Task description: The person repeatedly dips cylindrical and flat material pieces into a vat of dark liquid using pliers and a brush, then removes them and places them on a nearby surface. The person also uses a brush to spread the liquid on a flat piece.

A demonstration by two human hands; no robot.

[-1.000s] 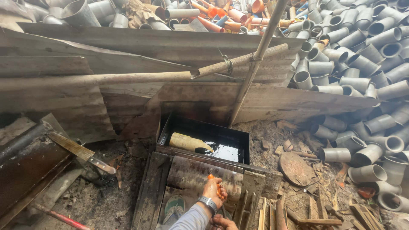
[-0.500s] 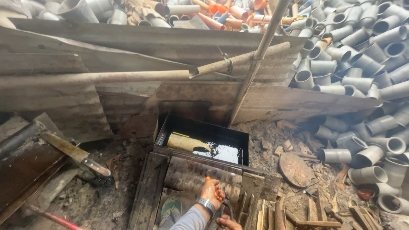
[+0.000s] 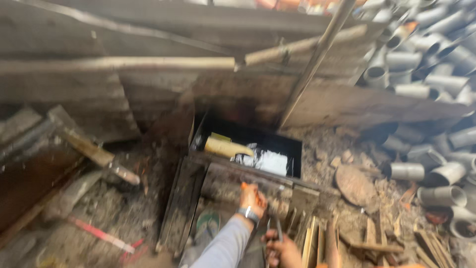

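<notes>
Tongs (image 3: 274,232), thin and dark, stand at the bottom centre of the frame, gripped near their lower end by the right hand (image 3: 280,249), whose fingers are curled closed around them. Just left of it, the left hand (image 3: 252,199), with a watch at the wrist and a grey sleeve behind, rests on the rusted metal plate (image 3: 225,184); a small orange piece (image 3: 243,185) shows at its fingertips, though blur hides whether the fingers pinch it or only touch it. Half a second earlier the same hand sat lower in the frame, with the right hand barely showing at the bottom edge; now the right hand has come up into view beside it. A green sandal (image 3: 208,222) shows below the plate. Split sticks of wood (image 3: 310,240) lie to the right of the hands.

Beyond the plate, in the middle of the frame, sits a black tray of dark liquid (image 3: 270,161) with a pale cylinder (image 3: 227,147) lying at its left end. The tray now looks larger and nearer than before, as the camera has closed in and the picture has blurred. A round rusty lid (image 3: 353,184) lies on the dirt to the right. Grey pipe fittings (image 3: 436,173) pile up along the right edge. Weathered boards (image 3: 114,63) and a leaning pole (image 3: 317,59) cross the upper half.
</notes>
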